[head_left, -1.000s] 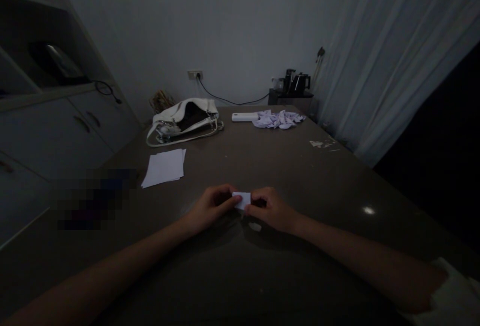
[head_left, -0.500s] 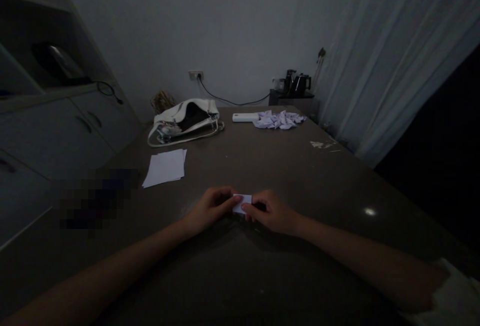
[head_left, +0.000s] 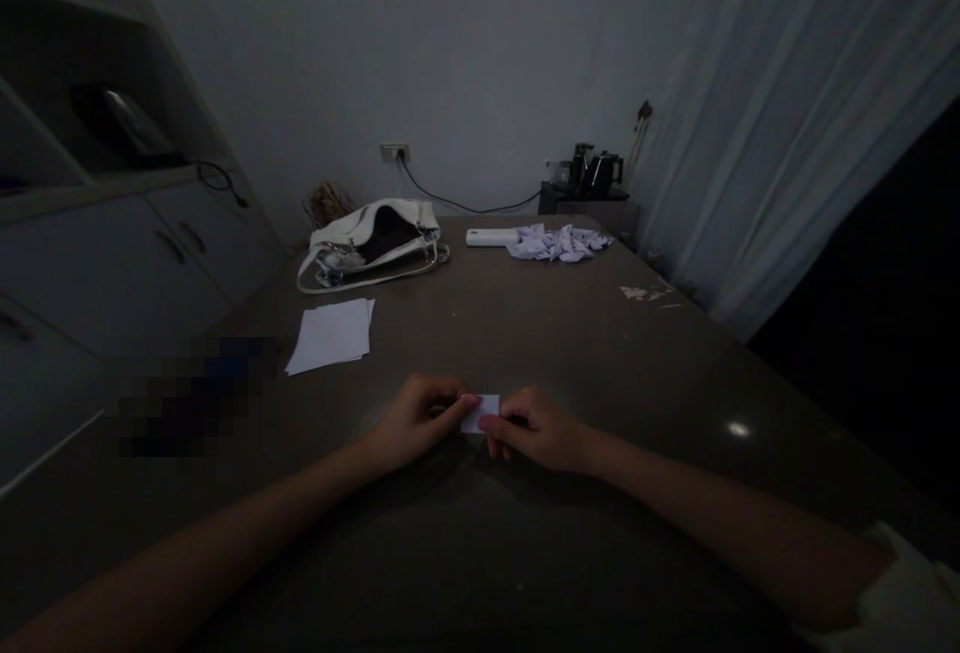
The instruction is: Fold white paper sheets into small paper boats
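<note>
2 hands meet near the middle of the tabletop (head_left: 675, 373), toward its near edge, and between them I see a small white paper (head_left: 481, 413). My left hand (head_left: 416, 421) comes in from the left, its fingers (head_left: 466, 403) pinched together on the paper's left end. My right hand (head_left: 538, 429) comes in from the right, fingers curled and clamped on the paper's right end, the thumb tip lying over its lower right corner. The paper sits low, at or just above the surface; I cannot tell whether it touches the tabletop. It looks folded into a small rectangle, though the light is too dim to make out the creases.

Toward the left edge, well apart from the hands, lies a stack of white sheets (head_left: 330, 333), slightly fanned. Beyond it, near the far left corner, a white bag (head_left: 371, 241) rests open on its side with its strap trailing on the surface. Along the far edge a white box (head_left: 491, 237) lies flat, and just beside it on the right is a heap of folded papers (head_left: 559, 242). A few pale scraps (head_left: 645, 292) sit near the right edge. Past the far edge, a kettle (head_left: 602, 171) stands on a low dark stand, a cord runs to a wall socket (head_left: 394, 150), and a curtain (head_left: 787, 113) hangs on the right. Cabinets (head_left: 112, 263) line the left side.
</note>
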A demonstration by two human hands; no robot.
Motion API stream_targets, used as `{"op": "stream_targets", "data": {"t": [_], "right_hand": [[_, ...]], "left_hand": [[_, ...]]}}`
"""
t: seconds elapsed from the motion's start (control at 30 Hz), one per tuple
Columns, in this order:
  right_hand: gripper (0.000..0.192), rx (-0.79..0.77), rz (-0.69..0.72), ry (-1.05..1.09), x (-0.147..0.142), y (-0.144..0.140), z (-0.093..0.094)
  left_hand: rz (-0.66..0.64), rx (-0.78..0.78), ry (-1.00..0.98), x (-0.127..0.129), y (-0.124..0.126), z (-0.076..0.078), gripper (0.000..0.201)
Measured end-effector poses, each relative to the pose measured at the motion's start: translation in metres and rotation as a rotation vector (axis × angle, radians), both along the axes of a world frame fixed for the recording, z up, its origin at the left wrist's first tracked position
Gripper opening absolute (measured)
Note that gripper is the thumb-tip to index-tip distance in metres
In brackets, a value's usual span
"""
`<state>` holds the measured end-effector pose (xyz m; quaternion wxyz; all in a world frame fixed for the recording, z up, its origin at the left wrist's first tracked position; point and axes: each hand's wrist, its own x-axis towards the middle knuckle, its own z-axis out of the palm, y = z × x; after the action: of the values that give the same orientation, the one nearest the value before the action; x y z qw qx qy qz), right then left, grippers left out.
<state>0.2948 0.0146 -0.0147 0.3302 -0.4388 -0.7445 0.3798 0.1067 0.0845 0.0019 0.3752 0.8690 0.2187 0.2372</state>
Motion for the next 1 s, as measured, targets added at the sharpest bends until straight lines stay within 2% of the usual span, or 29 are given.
{"op": "stream_targets", "data": {"t": [0.13, 0.27, 0.4, 0.6, 0.7, 0.87, 1.0], "right_hand": [[0.041, 0.03, 0.046, -0.072, 0.0001, -0.0015, -0.0021], [0.039, 0.087, 0.066, -0.153, 0.0011, -0.0015, -0.0015], [0.042, 0.05, 0.131, -0.124, 0.0017, -0.0008, 0.001], [0.04, 0.143, -0.057, -0.107, -0.001, -0.0003, -0.0041], [0.041, 0.138, -0.117, -0.058, -0.0014, 0.0007, -0.0058], [0.043, 0.02, -0.077, -0.02, -0.001, 0.0011, -0.0015], [0.029, 0.129, -0.153, 0.066, 0.0002, 0.0016, 0.0026]], "left_hand": [[-0.037, 0.04, 0.012, -0.0015, -0.0015, -0.0008, 0.039], [-0.048, 0.156, 0.029, -0.0028, -0.0077, 0.0006, 0.036], [-0.029, 0.168, 0.041, -0.0016, -0.0083, 0.0008, 0.039], [-0.064, 0.124, 0.057, -0.0021, -0.0013, 0.0004, 0.038], [-0.093, 0.114, 0.082, -0.002, -0.0002, -0.002, 0.041], [-0.107, 0.153, 0.111, -0.0012, -0.0016, -0.0037, 0.041], [-0.19, 0.207, 0.169, -0.0019, -0.0024, -0.0033, 0.035]]}}
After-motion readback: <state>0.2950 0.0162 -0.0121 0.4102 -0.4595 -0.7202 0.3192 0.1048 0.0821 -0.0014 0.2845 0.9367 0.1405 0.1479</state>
